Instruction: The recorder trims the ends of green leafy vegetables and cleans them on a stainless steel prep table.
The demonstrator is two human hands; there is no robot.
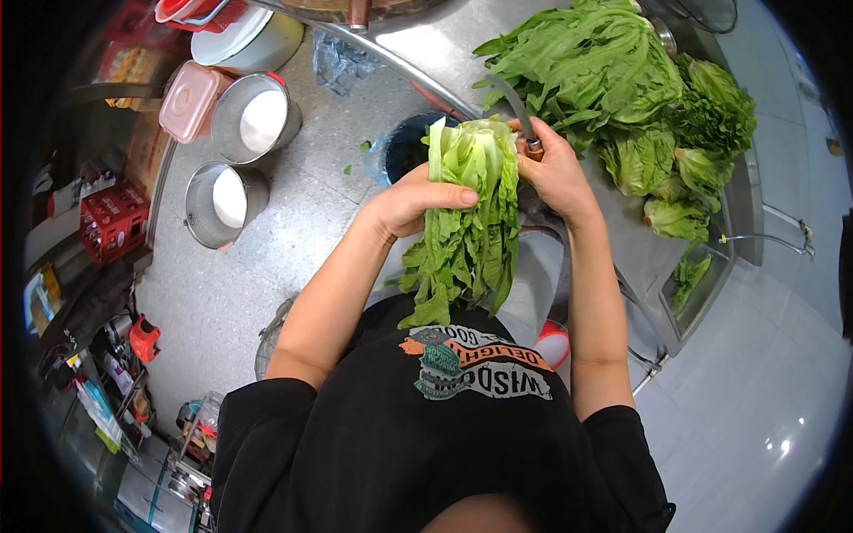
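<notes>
A bunch of leafy lettuce (pixel 476 226) hangs over my lap, its pale cut stem end up and its leaf tips down by my shirt. My left hand (pixel 416 203) grips it from the side, thumb across the leaves. At the stem end, my right hand (pixel 556 166) holds a small knife (pixel 513 100) with a curved blade and a wooden handle, the blade pointing up and away. The right fingers also touch the top edge of the lettuce. Below the bunch, a bin (pixel 406 150) lined with a blue plastic bag is partly hidden.
Long-leaf lettuce (pixel 593 66) and several shorter heads (pixel 680 173) lie on the steel counter (pixel 593 193) at right, beside a sink (pixel 693 313) with a leaf in it. Two metal buckets (pixel 283 126) stand on the floor at left, near a pink lidded container (pixel 190 100) and a red crate (pixel 113 223).
</notes>
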